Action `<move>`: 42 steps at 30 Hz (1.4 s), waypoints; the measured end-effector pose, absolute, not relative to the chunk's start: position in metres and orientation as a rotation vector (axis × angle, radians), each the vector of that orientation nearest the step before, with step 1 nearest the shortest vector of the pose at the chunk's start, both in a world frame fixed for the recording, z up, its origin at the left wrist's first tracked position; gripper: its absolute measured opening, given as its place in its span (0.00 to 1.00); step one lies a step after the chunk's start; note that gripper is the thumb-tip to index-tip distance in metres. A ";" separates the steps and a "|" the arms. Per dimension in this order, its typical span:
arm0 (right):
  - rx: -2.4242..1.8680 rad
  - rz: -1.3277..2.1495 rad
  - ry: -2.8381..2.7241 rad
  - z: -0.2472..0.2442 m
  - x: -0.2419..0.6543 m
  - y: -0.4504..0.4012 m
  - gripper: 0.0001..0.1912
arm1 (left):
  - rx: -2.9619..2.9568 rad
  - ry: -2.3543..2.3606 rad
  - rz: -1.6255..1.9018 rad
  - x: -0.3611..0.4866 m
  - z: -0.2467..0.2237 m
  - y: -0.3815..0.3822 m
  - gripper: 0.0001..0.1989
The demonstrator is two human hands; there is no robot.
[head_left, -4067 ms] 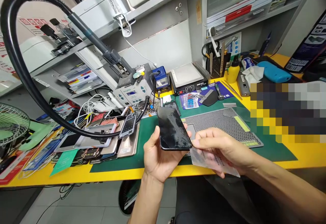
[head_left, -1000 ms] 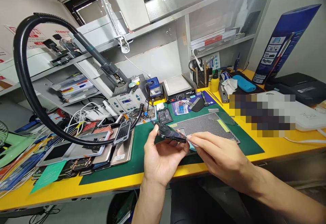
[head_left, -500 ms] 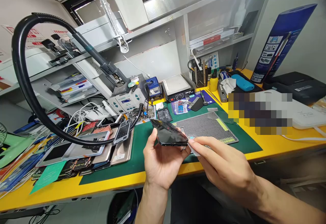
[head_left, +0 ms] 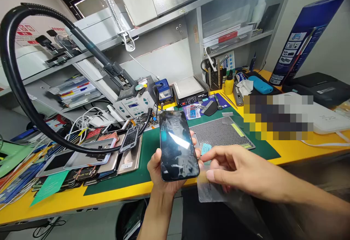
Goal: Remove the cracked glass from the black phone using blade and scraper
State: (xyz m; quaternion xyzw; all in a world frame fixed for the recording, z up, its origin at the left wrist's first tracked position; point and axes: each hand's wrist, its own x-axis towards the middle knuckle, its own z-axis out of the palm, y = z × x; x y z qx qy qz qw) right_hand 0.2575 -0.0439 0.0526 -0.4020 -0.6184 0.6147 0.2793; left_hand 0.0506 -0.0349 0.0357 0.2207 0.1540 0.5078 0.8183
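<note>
A black smartphone [head_left: 177,163] lies face up in my left hand [head_left: 155,167], whose thumb and fingers close around its sides. Smudges and a bright reflection show on its dark glass. Just right of the phone, my right hand [head_left: 243,170] pinches a clear plastic film [head_left: 209,192] with a blue tab [head_left: 206,148]. The film hangs below my right thumb, in front of the table edge. My right index fingertip is close to my left fingers at the phone's side; whether they touch is unclear.
A perforated metal mat [head_left: 218,134] lies on the green work mat [head_left: 109,185]. Stacked phones and parts [head_left: 131,156] crowd the left, under a looping black hose [head_left: 27,112]. A repair station [head_left: 136,103], a black heating plate [head_left: 191,90] and a yellow bottle [head_left: 229,85] stand behind.
The phone has tipped up from nearly edge-on, so its screen now faces me. My right hand has shifted slightly, and the clear film now hangs down in plain sight.
</note>
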 end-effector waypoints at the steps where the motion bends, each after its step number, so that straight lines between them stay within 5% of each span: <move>1: -1.094 1.792 -1.620 0.052 0.259 -0.038 0.15 | 0.503 0.350 1.064 0.050 0.037 -0.034 0.36; 6: -1.098 1.978 -1.640 0.049 0.263 -0.023 0.26 | 0.571 0.474 1.011 0.046 0.034 -0.033 0.26; 27: -1.074 1.838 -1.541 0.006 0.239 -0.025 0.22 | 0.382 0.534 1.026 0.046 0.022 -0.030 0.27; 42: -1.142 1.915 -1.478 0.021 0.237 -0.024 0.21 | 0.386 0.513 1.027 0.046 0.021 -0.028 0.30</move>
